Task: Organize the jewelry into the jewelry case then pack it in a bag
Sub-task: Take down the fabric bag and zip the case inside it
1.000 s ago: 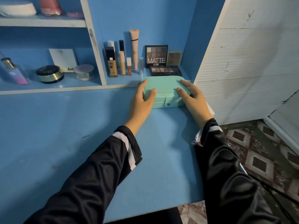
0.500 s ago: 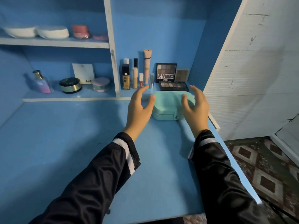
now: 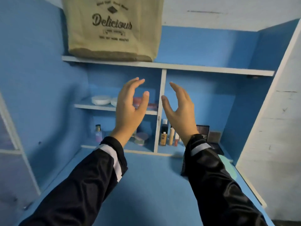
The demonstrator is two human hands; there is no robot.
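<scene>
While raised with fingers apart, hold nothing: left hand (image 3: 130, 110), right hand (image 3: 180, 110). Above the fingertips, bag (image 3: 114, 30); well below them, case (image 3: 228, 160).

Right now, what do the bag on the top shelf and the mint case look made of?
Bag: coarse woven cloth, probably jute or canvas, matte tan, printed lettering. Jewelry case: smooth matte mint, plastic or faux leather; mostly hidden.
</scene>
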